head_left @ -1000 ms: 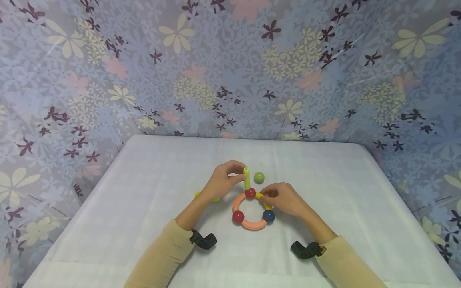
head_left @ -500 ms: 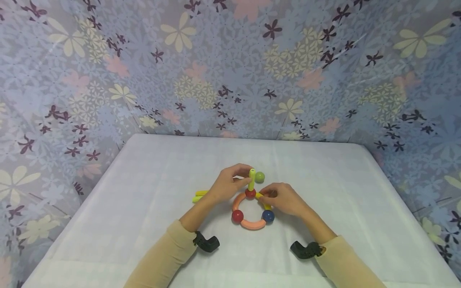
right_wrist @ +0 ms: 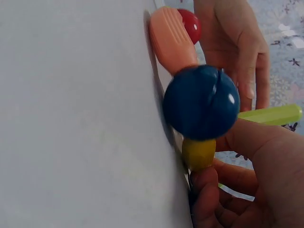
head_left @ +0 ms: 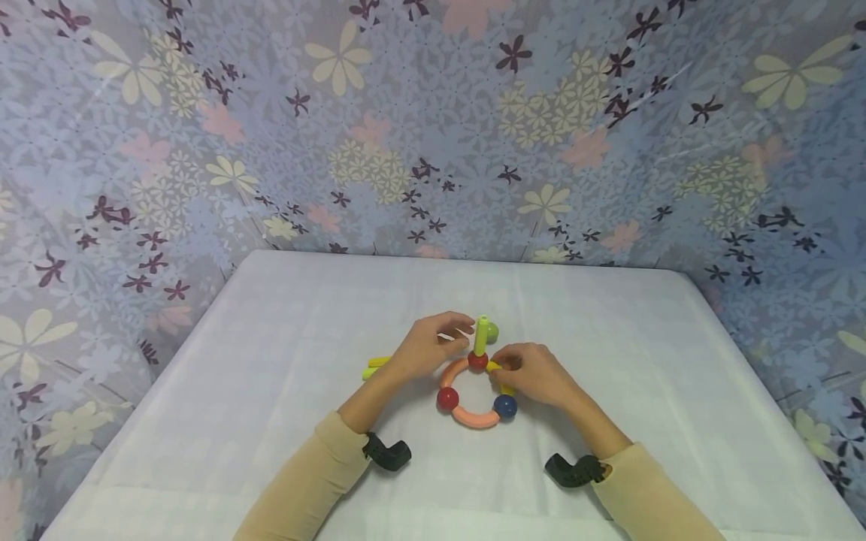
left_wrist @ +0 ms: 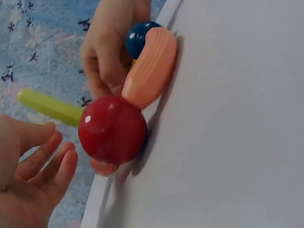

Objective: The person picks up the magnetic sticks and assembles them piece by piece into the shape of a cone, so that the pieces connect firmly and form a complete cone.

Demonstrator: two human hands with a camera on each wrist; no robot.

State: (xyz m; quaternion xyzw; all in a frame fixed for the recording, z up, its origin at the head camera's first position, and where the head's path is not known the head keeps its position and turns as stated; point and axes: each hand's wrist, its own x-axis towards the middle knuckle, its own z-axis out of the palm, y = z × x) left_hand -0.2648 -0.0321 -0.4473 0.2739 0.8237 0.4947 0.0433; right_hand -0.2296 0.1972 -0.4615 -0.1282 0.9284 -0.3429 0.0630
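Observation:
A ring of curved rods and balls lies on the table, with a red ball [head_left: 448, 399] at its left, a blue ball [head_left: 504, 406] at its right and another red ball [head_left: 477, 361] at the far side. Orange curved rods [head_left: 476, 418] form the near and left parts. On the far red ball a light green stick [head_left: 481, 336] stands upright. My left hand [head_left: 431, 344] is beside that stick, fingers loosely bent and apart from it. My right hand [head_left: 536, 373] pinches the yellow curved rod [right_wrist: 198, 154], which my fingers partly cover in the head view.
Behind the green stick sits a green ball [head_left: 493, 333]. Yellow [head_left: 380, 361] and light green sticks [head_left: 369, 373] lie left of the ring, partly behind my left forearm. A flowered cloth [head_left: 433, 128] hangs past the far edge of the white table [head_left: 311, 300].
The green stick has moved right, from beside the left thumb onto the far red ball, and the left hand has let go of it. The ring has shifted slightly; the right hand keeps its pinch.

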